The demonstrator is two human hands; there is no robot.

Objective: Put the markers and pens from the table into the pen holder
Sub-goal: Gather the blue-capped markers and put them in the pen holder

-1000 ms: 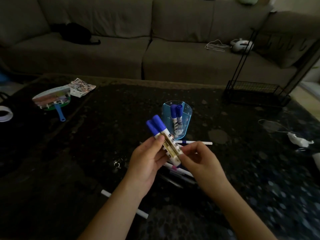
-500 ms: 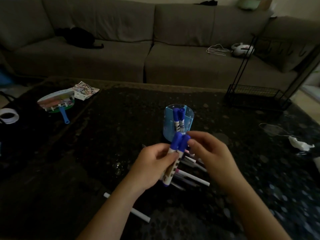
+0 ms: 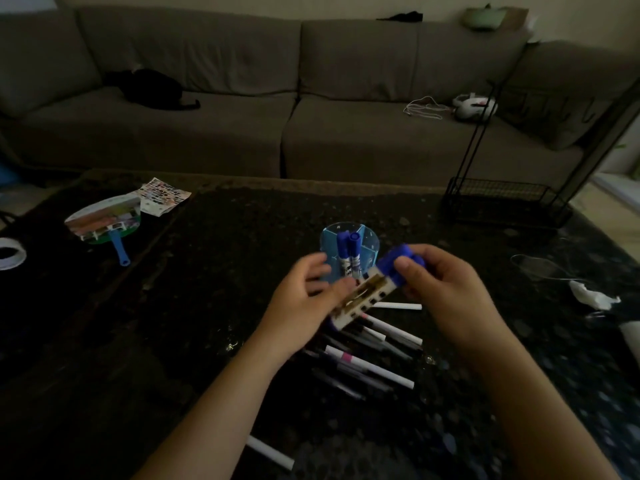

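Dim living room, grey sofa (image 3: pixel 311 98) behind a dark speckled table (image 3: pixel 173 323): my right hand (image 3: pixel 446 289) pinches the blue caps of a pair of markers (image 3: pixel 367 292) held side by side, thumb on top, while my left hand (image 3: pixel 304 299) steadies the lower barrels with loosely curled fingers. The pair is tilted, caps up and to the right, just in front of the blue pen holder (image 3: pixel 367 237), which already stands two blue-capped markers (image 3: pixel 349 254) upright. Below my hands a heap of pens (image 3: pixel 370 355) lies on the table, with one white pen (image 3: pixel 270 453) apart near my left forearm. To seat this pair well, I judge I should turn the butts downward, let the left hand release, and lower both from the caps into an open section of the holder, clear of the two already inside, so the light cup is not nudged over.
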